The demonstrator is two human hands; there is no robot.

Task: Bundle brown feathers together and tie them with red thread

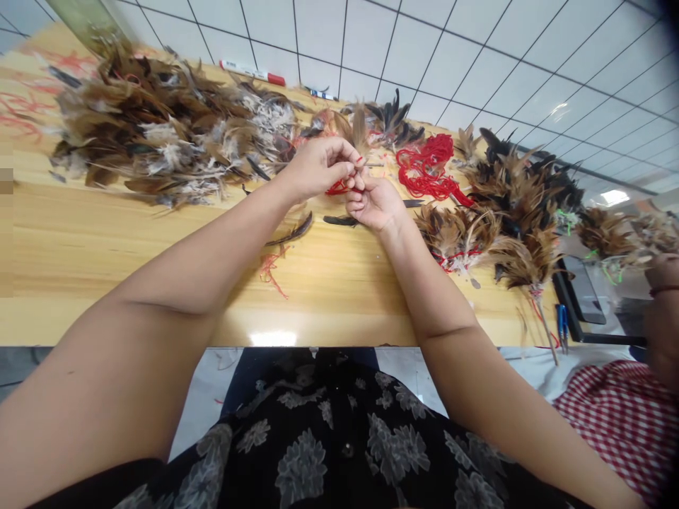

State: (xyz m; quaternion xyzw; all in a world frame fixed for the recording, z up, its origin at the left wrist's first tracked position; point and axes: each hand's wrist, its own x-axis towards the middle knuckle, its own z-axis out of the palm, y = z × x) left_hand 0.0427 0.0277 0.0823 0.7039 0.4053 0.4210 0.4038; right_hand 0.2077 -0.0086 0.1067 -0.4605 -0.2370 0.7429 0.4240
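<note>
Table: light wood (339, 290), under both hands.
Feather pile: brown and white (164, 127), left of the hands.
Left hand: fingertips (356, 168) pinched closed on red string (336, 188).
Right hand: fingers curled (358, 203) against the left fingertips; whether they grip anything, cannot tell.
String bundle: red (438, 150), beyond and right of the right hand.
Red string: at the pinch, partly showing just under the left fingers.
</note>
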